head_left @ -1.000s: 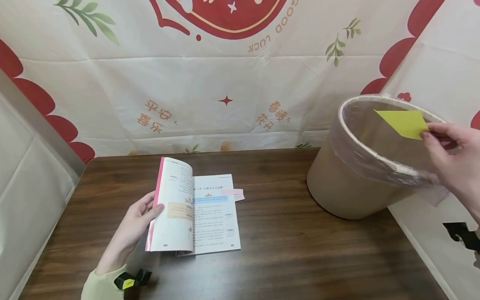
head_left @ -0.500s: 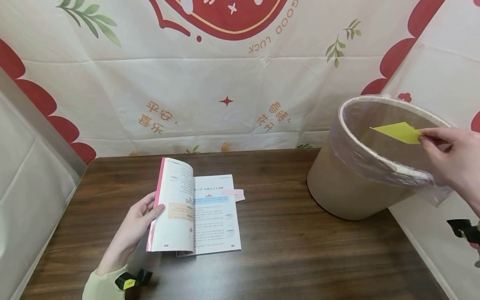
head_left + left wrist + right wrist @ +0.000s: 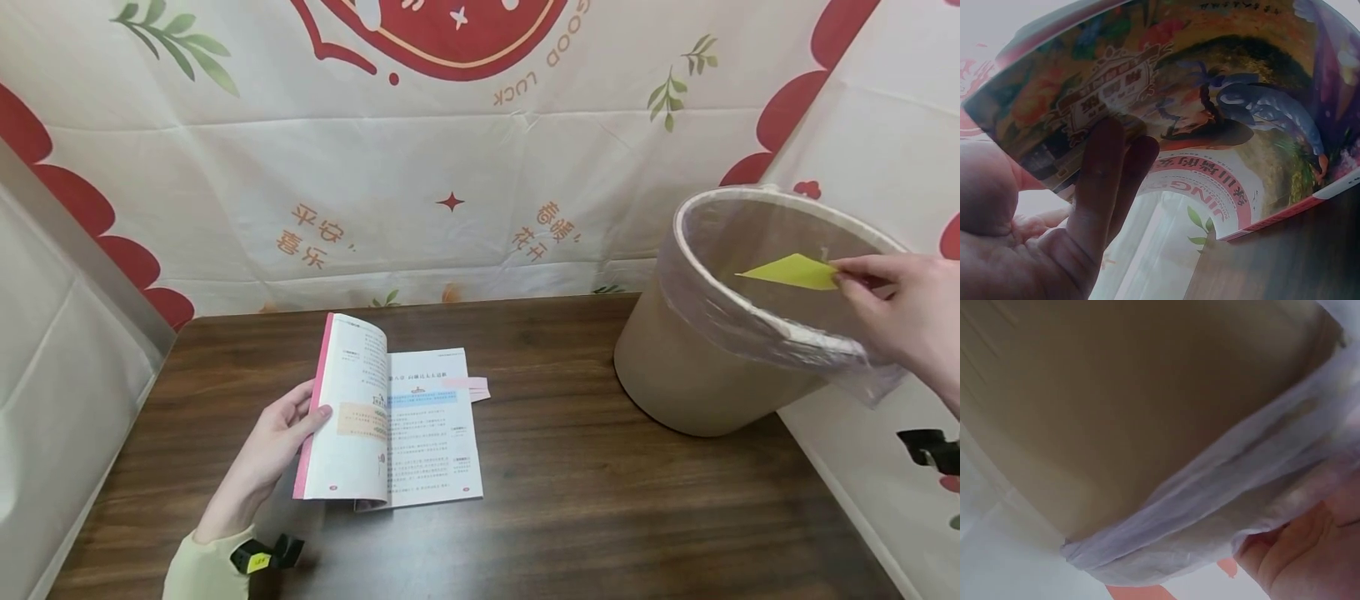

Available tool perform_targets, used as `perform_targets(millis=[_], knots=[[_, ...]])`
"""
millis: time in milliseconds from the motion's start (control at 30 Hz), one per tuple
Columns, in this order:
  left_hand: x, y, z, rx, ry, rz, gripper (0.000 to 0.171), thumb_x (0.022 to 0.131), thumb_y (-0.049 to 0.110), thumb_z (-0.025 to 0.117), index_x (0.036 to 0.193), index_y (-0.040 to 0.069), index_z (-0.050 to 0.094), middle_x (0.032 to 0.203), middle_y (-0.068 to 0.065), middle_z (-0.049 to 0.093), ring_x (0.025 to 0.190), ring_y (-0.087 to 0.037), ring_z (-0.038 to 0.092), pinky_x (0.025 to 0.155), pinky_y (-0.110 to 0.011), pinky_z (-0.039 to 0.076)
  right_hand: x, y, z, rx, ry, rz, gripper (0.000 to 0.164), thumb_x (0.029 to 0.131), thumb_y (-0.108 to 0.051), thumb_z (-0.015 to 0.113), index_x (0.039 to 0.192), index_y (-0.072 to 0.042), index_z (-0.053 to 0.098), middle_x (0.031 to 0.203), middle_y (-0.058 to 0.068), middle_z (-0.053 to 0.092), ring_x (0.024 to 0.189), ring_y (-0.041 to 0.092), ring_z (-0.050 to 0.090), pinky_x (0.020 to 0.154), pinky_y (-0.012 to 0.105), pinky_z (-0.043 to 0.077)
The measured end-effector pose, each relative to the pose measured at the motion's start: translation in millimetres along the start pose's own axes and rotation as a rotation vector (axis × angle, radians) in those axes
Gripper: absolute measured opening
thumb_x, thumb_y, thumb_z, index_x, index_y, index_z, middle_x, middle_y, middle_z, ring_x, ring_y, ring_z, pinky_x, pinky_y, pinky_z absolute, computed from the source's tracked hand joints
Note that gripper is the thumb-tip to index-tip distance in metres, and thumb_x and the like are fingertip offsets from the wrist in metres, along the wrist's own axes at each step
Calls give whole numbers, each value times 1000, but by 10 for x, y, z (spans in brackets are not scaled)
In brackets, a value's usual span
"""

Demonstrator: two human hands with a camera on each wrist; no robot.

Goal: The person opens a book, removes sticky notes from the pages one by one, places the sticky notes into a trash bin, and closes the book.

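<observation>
My left hand grips the left part of an open book, thumb on the page and fingers behind the cover. That side is raised and curved while the right-hand page lies low over the table. In the left wrist view the fingers press against the illustrated cover. At the far right, my right hand pinches a yellow sticky note by its edge. The note hangs over the mouth of a beige trash bin. In the right wrist view the bin's liner hides the fingertips and the note.
A pink page tab sticks out from the book's right edge. The bin stands at the right edge of the dark wooden table, its plastic liner folded over the rim. Behind hangs a printed white cloth.
My right hand has lowered slightly at the bin, and the yellow note has tilted flatter and dropped a little. The left hand and book have stayed almost still.
</observation>
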State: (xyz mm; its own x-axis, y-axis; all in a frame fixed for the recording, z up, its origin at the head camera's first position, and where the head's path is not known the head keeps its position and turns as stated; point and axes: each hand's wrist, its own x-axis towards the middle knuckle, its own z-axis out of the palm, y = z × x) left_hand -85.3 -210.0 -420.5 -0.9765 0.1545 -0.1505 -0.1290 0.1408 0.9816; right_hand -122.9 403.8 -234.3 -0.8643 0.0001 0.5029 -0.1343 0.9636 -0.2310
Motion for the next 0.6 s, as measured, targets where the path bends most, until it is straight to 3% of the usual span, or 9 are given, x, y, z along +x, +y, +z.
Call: perform_targets(millis=[133, 200, 267, 367, 433, 600], knots=[[5, 11, 3, 0, -6, -4, 70, 93, 28, 63, 150, 3, 30, 130, -22, 55, 94, -26, 68, 76, -41, 55, 23, 7, 1, -11, -11, -7, 17, 86, 8, 58, 97, 21, 62, 88, 41, 57, 57, -25, 23, 43, 1, 25], [6, 9, 6, 1, -6, -6, 70, 93, 28, 63, 150, 3, 30, 130, -22, 55, 94, -26, 68, 76, -41, 55, 31, 4, 3, -24, -25, -2, 18, 86, 7, 58, 97, 21, 62, 89, 41, 57, 54, -16, 36, 42, 2, 25], [5, 7, 9, 4, -5, -7, 70, 93, 28, 63, 150, 3, 30, 130, -22, 55, 94, -26, 68, 76, -40, 55, 37, -2, 4, -38, -40, 5, 18, 87, 6, 58, 97, 21, 62, 91, 41, 57, 53, 5, 51, 42, 2, 24], [4, 2, 13, 6, -2, -9, 70, 93, 28, 63, 150, 3, 30, 130, -22, 55, 94, -26, 68, 76, -40, 55, 43, -20, 6, -62, -68, 29, 20, 89, 5, 57, 99, 20, 62, 93, 41, 57, 59, 41, 55, 42, 2, 23], [5, 0, 16, 8, -1, -7, 70, 93, 28, 63, 150, 3, 30, 130, -22, 55, 94, -26, 68, 76, -40, 55, 43, -26, 6, -67, -76, 36, 20, 89, 4, 57, 100, 20, 61, 94, 41, 57, 65, 47, 55, 42, 3, 23], [9, -1, 20, 18, 1, 0, 71, 93, 29, 63, 150, 3, 30, 130, -22, 55, 94, -26, 68, 76, -40, 55, 49, -25, 5, -84, -100, 53, 21, 89, 2, 58, 100, 19, 62, 93, 40, 57, 69, 47, 55, 40, 9, 28]])
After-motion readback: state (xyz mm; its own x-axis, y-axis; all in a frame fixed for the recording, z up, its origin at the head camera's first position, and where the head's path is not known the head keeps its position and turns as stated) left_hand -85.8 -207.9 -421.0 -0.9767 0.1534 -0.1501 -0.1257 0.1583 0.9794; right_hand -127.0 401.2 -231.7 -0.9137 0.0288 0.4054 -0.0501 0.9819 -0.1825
